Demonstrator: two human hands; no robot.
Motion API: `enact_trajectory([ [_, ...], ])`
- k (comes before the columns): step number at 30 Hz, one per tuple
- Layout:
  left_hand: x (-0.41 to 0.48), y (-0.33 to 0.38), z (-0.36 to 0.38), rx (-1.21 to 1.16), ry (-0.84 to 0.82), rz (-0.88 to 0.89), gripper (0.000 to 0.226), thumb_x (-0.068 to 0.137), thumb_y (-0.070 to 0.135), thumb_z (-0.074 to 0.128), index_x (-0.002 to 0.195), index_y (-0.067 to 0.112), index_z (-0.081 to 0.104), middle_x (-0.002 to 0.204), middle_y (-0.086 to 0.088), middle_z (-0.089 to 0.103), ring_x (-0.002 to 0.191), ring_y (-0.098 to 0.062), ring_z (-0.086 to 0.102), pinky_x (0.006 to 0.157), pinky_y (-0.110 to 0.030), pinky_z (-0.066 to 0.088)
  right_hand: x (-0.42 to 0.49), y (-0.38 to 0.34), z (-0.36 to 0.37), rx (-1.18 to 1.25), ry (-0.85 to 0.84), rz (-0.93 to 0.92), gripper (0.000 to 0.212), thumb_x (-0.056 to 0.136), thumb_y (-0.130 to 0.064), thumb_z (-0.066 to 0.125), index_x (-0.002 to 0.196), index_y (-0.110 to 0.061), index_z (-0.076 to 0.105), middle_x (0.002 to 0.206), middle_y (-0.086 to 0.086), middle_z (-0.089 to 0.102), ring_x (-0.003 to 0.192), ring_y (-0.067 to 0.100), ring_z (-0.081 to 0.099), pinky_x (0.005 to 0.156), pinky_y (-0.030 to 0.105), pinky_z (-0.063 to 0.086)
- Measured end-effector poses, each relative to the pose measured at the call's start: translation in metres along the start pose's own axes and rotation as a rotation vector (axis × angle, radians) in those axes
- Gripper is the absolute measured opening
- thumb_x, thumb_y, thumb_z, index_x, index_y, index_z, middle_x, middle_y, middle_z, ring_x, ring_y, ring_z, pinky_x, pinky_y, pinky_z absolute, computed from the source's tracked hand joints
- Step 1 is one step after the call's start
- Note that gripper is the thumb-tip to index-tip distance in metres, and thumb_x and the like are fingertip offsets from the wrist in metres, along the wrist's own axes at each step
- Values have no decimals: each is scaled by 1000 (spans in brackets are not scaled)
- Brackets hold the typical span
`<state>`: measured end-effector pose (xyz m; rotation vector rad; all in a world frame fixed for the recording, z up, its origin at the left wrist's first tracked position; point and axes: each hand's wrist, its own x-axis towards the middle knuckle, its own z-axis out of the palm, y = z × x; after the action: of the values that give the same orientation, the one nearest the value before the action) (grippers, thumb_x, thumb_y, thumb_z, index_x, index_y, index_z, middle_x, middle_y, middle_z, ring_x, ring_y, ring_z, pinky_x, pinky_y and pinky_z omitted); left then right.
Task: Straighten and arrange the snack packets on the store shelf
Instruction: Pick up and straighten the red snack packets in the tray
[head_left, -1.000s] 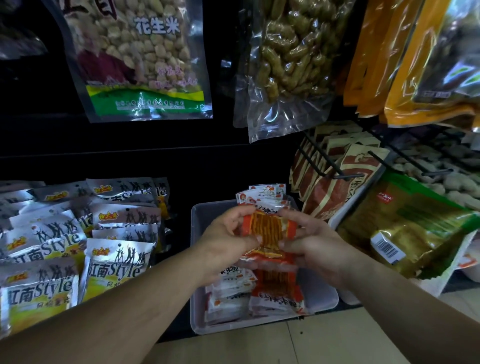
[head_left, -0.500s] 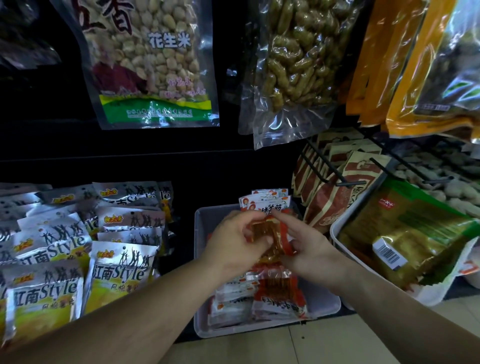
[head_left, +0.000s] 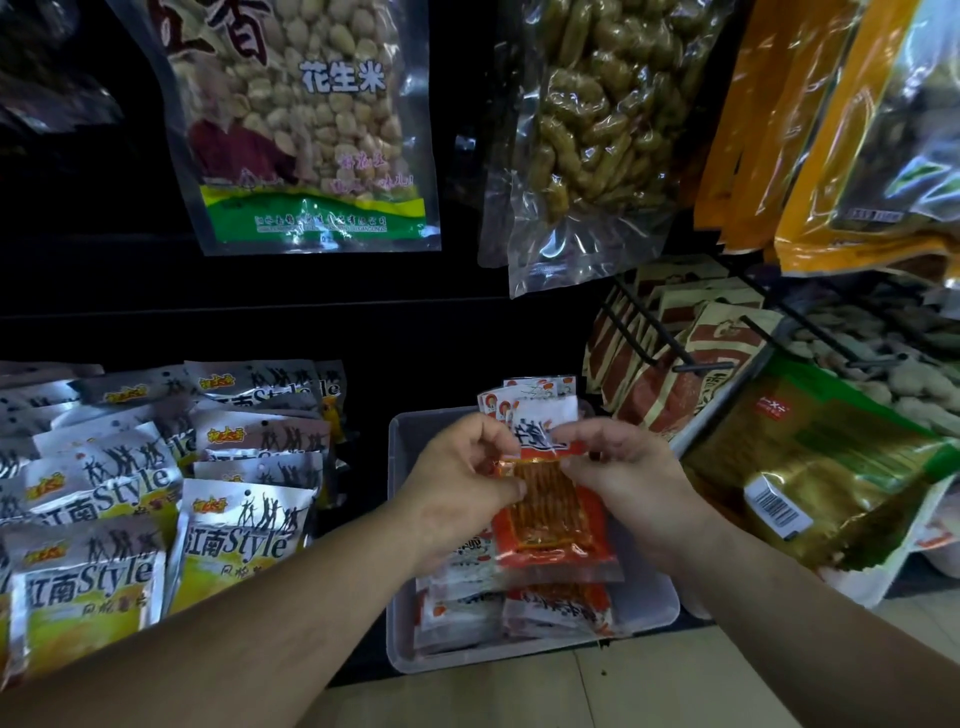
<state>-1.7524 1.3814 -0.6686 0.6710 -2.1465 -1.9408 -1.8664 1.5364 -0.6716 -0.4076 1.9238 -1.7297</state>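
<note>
A small red and orange snack packet (head_left: 553, 514) with a white top is held flat over a clear plastic bin (head_left: 402, 452). My left hand (head_left: 462, 483) pinches its upper left edge. My right hand (head_left: 628, 473) pinches its upper right edge. More packets of the same kind (head_left: 524, 603) lie stacked in the bin below, and several stand upright at the bin's back (head_left: 535, 389).
Silver and yellow packets (head_left: 156, 493) fill the shelf to the left. Brown-red packets (head_left: 691, 364) hang on black hooks at the right, above a green-gold bag (head_left: 810, 467) in a white bin. Large peanut bags (head_left: 306, 119) hang overhead. The wooden floor (head_left: 571, 691) shows below.
The packet was turned edge-on half a second ago; it now lies flat and face up, held a little lower. Both hands keep hold of it and have spread apart.
</note>
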Motion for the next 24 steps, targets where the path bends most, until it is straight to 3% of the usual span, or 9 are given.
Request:
enact_trajectory([
  [4,-1,2,-2,-88,-58,-53,67,87,-6,74,130,43,62,121,11,66,103,-13,72,86,-42,63,1,0,-7,79,-32,79,49,93,11,64,126,-25,71,115,4,77,108,25,74,90,46,61],
  [9,1,-2,2,-9,-234,-136,88,69,0,91,133,50,56,127,7,69,109,-12,71,97,-37,59,1,-2,-9,157,10,106,47,97,7,62,133,-23,65,114,4,78,108,26,73,92,48,60],
  [12,1,1,6,9,-212,-111,92,68,-2,92,141,39,54,121,5,71,107,-11,72,96,-36,59,1,-5,-11,189,57,116,37,98,1,65,126,-22,68,117,9,74,105,28,74,82,45,63],
  [16,4,-3,10,164,-126,-4,90,71,-4,88,146,31,51,126,5,66,110,-12,69,92,-34,61,-4,-7,-14,-33,176,-33,20,96,-8,71,100,-28,73,105,0,68,84,3,73,63,14,54],
  [19,2,-6,18,383,-123,190,78,77,2,82,143,33,53,128,8,64,114,-7,65,95,-31,57,-2,-10,-13,-116,171,-132,7,93,-23,77,98,-28,74,108,2,69,93,15,72,73,24,58],
  [21,1,-8,25,519,-144,337,62,83,5,75,135,33,58,127,10,63,116,-7,62,97,-28,54,-3,-14,-6,35,56,-78,23,93,-25,77,115,-24,70,106,4,75,96,21,75,74,31,61],
  [24,-3,-8,29,551,-232,362,51,87,5,71,128,34,61,130,15,62,122,-3,57,102,-22,49,-3,-11,0,73,-17,-66,41,96,-17,74,132,-32,62,111,8,76,100,27,75,82,44,63],
])
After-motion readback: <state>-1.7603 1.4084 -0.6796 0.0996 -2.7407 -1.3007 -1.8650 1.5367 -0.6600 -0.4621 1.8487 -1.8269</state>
